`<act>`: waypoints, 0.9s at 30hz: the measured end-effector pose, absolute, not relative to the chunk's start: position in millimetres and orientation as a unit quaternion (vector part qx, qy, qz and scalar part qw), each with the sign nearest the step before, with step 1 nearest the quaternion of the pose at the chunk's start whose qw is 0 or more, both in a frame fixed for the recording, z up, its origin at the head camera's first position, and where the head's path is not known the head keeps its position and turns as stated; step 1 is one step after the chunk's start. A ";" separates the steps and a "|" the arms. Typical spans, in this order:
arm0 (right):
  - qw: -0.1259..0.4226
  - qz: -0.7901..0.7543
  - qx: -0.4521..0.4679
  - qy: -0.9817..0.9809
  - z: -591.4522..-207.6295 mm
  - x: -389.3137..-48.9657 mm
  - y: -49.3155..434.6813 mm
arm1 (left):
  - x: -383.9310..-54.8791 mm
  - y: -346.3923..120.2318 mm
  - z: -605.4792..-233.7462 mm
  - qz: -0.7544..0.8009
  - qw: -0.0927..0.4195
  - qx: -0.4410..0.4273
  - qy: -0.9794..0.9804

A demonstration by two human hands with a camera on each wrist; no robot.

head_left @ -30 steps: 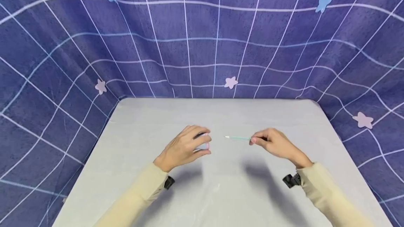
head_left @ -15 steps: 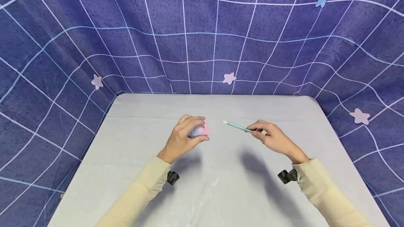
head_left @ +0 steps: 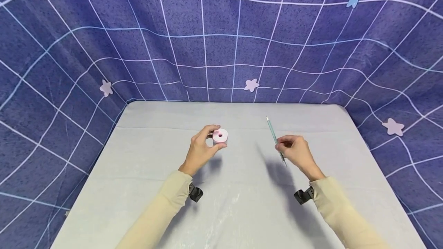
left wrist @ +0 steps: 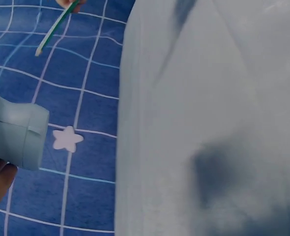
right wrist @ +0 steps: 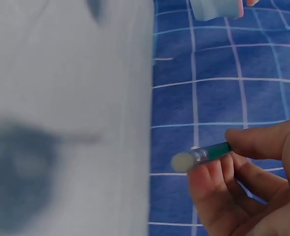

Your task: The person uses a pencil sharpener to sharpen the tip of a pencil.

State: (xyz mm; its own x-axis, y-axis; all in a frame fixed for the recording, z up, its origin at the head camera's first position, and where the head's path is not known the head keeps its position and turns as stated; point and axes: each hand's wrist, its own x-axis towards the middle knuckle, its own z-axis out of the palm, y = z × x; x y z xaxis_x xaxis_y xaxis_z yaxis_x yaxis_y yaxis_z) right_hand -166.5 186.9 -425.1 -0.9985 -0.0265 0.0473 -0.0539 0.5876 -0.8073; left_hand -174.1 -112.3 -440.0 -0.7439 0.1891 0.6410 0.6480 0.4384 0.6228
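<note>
My left hand (head_left: 200, 151) grips a small pencil sharpener (head_left: 220, 136) between thumb and fingers above the table. Its pink-and-white end, with a dark round hole, faces up toward the head camera. The left wrist view shows the sharpener's pale blue body (left wrist: 17, 130) from the side. To the right, my right hand (head_left: 297, 151) pinches a green pencil (head_left: 271, 129) near its lower half. The pencil's pointed end slants up and away. Its pale eraser (right wrist: 183, 162) and metal band stick out below the fingers in the right wrist view. Sharpener and pencil are well apart.
A pale grey cloth covers the table (head_left: 238, 203), and both hands cast shadows on it. A blue-purple curtain (head_left: 221, 49) with a line grid and stars hangs behind the table and along both sides.
The pencil has swung from pointing left at the sharpener to pointing up and away. My left hand has turned the sharpener so its holed end shows. Both hands keep their hold.
</note>
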 end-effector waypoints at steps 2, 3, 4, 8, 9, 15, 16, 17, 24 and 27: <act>0.001 0.447 0.005 -0.895 -434.5 -168.8 186.2 | -175.8 -109.7 -445.9 -0.463 0.231 -0.247 -0.819; -0.004 0.445 -0.006 -0.896 -439.1 -169.9 185.7 | -176.6 -108.4 -449.3 -0.461 0.222 -0.239 -0.825; -0.007 0.443 -0.017 -0.896 -443.7 -170.8 185.0 | -177.2 -106.9 -452.5 -0.458 0.213 -0.232 -0.831; -0.025 0.443 -0.060 -0.894 -461.2 -172.8 183.1 | -179.8 -103.2 -466.4 -0.444 0.183 -0.203 -0.853; -0.028 0.444 -0.071 -0.893 -466.2 -173.1 183.1 | -180.4 -102.7 -470.1 -0.440 0.176 -0.195 -0.858; -0.028 0.406 -0.102 -0.908 -494.5 -171.5 185.7 | -183.5 -100.0 -490.0 -0.432 0.150 -0.170 -0.873; -0.024 0.395 -0.102 -0.913 -498.4 -171.1 186.4 | -184.0 -99.2 -492.7 -0.431 0.146 -0.168 -0.875; -0.020 0.385 -0.102 -0.917 -501.5 -170.4 186.9 | -184.4 -98.5 -495.2 -0.429 0.141 -0.165 -0.877; -0.027 0.360 -0.118 -0.925 -519.2 -164.5 191.0 | -184.8 -94.3 -512.8 -0.405 0.109 -0.172 -0.892; -0.021 0.350 -0.113 -0.930 -522.6 -165.2 192.3 | -185.3 -94.3 -518.1 -0.403 0.102 -0.170 -0.893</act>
